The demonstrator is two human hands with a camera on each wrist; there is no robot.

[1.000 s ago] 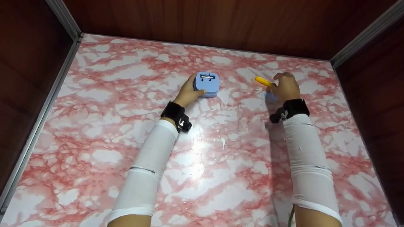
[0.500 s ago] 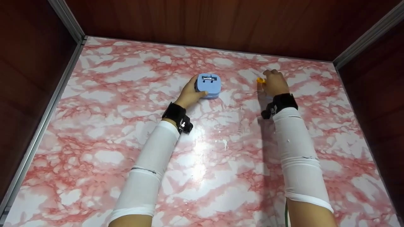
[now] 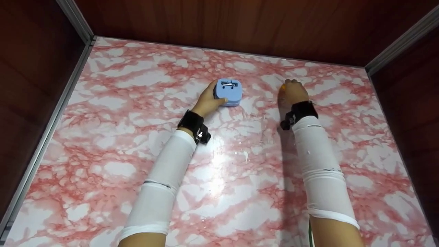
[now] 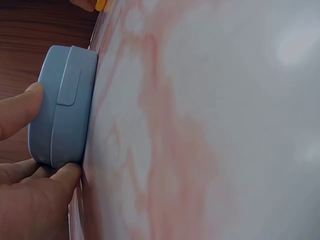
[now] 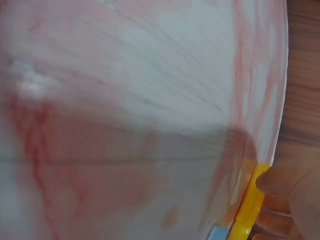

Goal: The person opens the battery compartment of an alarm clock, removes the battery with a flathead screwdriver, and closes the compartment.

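Now the left hand (image 3: 207, 101) grips the blue box (image 3: 228, 92), thumb on the near side and fingers curled round the left edge; the left wrist view shows a fingertip (image 4: 22, 112) pressed on its side and another under its corner, the blue box (image 4: 62, 107) lying flat on the worktop (image 3: 240, 178); this hold matches the earlier pictures, and the box sits in the same place; the right hand (image 3: 291, 92) lies to the right of the box, well apart from it, its fingers curled over a yellow tool (image 3: 282, 88) of which only a sliver peeps out at the hand's left edge; a second ago that tool stuck out plainly toward the box, and a pale blue piece showed below the hand, whereas now the hand has drawn closer to the box and covers nearly all of it; the right wrist view shows fingers pinching the yellow tool (image 5: 250, 205) flat against the worktop, with a small blue bit (image 5: 217, 233) at its lower end; both forearms wear white sleeves (image 3: 164, 175) with black wrist straps (image 3: 192, 123); outward from the box the worktop is glossy pink-and-white marble pattern with a bright glare patch nearer the person; dark wood panels (image 3: 223, 24) wall it in behind and on both sides, with metal corner strips (image 3: 73, 20).
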